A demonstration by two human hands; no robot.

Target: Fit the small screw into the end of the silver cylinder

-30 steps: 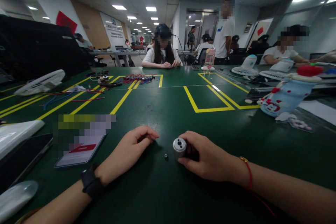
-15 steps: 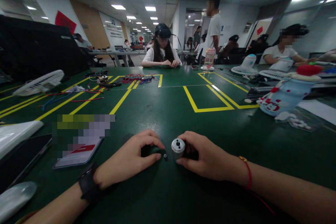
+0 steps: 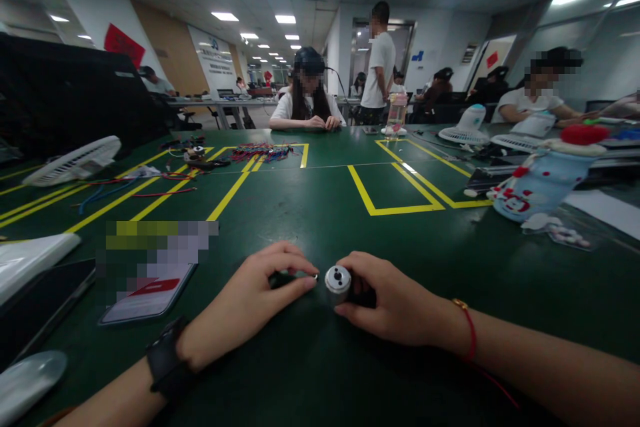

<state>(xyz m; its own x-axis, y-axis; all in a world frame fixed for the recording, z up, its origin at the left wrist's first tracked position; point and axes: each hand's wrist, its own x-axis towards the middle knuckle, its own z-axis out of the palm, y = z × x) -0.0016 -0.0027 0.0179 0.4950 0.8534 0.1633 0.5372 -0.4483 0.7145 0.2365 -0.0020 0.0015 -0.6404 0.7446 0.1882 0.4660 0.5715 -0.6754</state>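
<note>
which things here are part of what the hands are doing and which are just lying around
In use:
metal cylinder, gripped by the right hand
small metal piece, at the left hand's fingertips

Apparently just lying around:
phone
wire bundle
white fan on the left
blue bottle

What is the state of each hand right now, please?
Left hand: closed, pinching a small metal piece.
Right hand: closed, gripping a metal cylinder.

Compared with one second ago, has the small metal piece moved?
Yes: the small metal piece, now pinched by the left hand, appears higher, nearer the yellow tape.
</note>
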